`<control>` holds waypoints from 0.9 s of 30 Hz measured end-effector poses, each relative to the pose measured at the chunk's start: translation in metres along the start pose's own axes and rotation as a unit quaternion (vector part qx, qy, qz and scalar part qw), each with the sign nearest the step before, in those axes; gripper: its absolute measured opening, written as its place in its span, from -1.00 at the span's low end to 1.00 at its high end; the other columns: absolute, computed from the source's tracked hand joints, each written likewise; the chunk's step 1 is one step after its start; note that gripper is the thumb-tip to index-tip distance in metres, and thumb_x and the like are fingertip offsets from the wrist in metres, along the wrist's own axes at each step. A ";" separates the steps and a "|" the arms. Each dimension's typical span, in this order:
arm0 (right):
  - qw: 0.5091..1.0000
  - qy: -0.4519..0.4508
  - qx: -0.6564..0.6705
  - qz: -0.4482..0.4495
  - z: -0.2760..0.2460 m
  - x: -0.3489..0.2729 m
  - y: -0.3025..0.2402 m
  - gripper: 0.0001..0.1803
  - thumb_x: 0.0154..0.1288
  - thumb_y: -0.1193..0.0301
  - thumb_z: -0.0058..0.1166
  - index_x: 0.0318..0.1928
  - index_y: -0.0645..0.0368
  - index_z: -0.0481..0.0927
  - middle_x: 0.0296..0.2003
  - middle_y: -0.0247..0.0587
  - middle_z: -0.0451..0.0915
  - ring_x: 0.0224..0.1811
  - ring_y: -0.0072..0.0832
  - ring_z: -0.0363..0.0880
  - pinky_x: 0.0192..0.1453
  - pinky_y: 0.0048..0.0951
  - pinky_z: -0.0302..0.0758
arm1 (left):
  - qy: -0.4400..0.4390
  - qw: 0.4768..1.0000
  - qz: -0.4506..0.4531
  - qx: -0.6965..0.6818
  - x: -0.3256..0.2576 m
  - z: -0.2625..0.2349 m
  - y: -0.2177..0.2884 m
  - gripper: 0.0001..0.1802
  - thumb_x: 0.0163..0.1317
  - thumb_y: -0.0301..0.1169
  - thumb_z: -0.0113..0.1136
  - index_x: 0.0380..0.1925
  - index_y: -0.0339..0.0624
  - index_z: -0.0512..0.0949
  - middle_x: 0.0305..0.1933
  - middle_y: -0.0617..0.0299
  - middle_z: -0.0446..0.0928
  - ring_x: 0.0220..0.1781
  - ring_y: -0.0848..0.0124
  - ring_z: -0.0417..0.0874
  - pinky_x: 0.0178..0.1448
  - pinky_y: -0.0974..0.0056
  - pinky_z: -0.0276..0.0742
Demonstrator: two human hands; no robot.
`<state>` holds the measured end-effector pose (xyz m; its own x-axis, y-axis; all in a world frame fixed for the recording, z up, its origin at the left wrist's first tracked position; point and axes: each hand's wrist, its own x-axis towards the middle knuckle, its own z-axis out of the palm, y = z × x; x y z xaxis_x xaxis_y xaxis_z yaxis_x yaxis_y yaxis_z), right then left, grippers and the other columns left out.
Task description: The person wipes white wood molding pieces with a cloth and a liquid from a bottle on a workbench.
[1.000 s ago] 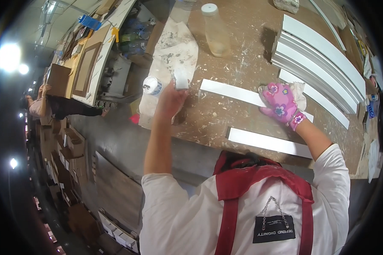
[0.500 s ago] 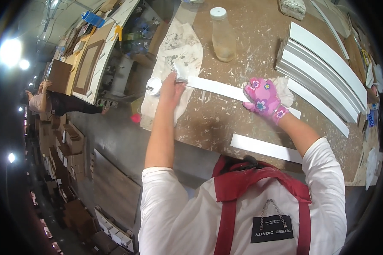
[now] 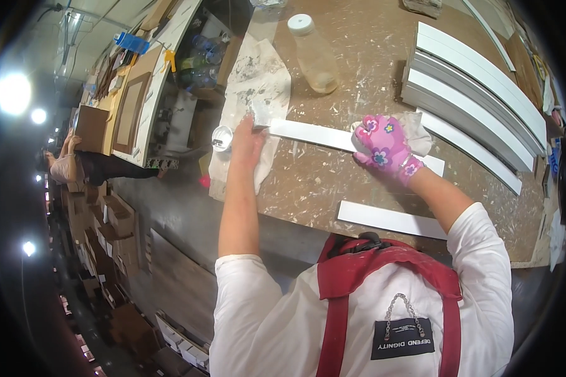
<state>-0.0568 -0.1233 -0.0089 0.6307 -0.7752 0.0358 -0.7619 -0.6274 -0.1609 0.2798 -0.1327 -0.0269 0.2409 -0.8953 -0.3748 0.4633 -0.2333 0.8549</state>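
Paint-flecked tabletop (image 3: 333, 188), workshop. Left hand (image 3: 248, 135) clamped on putty knife (image 3: 259, 117) at end of white strip (image 3: 308, 133), over stained cloth (image 3: 258, 81). Gloved right hand (image 3: 383, 147) closed on rag (image 3: 418, 129), pressing strip. Risk: strip slides if pressure slackens; filler smears.

A workshop: a paint-spattered workbench (image 3: 333, 182), stacked white trim boards (image 3: 478, 94) and cardboard boxes (image 3: 116, 220) along the floor.
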 end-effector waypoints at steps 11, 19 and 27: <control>1.000 0.016 0.007 0.001 0.003 -0.001 0.003 -0.54 0.08 0.06 0.19 -0.10 0.06 0.53 -0.12 -0.19 0.48 -0.04 -0.26 0.46 -0.03 -0.22 0.40 | 0.118 0.693 0.427 0.569 -0.028 0.035 -0.004 -0.52 0.01 -0.49 0.35 -0.02 -0.37 0.47 -0.01 -0.01 0.44 0.05 0.05 0.49 0.11 0.15 0.42; 1.000 0.010 0.003 0.007 -0.002 -0.005 0.000 -0.54 0.10 0.04 0.18 -0.09 0.05 0.52 -0.11 -0.19 0.46 -0.03 -0.27 0.45 -0.01 -0.22 0.39 | 0.116 0.705 0.439 0.546 -0.023 0.026 -0.011 -0.55 0.12 -0.50 0.23 0.04 -0.44 0.45 -0.05 -0.06 0.44 0.00 0.01 0.49 0.10 0.13 0.42; 1.000 0.012 -0.008 0.000 0.005 -0.004 0.003 -0.54 0.11 0.05 0.17 -0.08 0.06 0.51 -0.11 -0.18 0.46 -0.04 -0.28 0.46 -0.02 -0.23 0.40 | 0.112 0.719 0.299 0.617 0.016 0.007 -0.027 -0.58 0.34 -0.27 -0.04 0.00 -0.41 0.49 -0.12 -0.19 0.50 -0.05 -0.07 0.50 0.07 0.04 0.39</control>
<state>-0.0609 -0.1220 -0.0148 0.6274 -0.7764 0.0598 -0.7641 -0.6286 -0.1445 0.2650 -0.1431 -0.0532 0.2780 -0.9239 0.2629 -0.8564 -0.1144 0.5035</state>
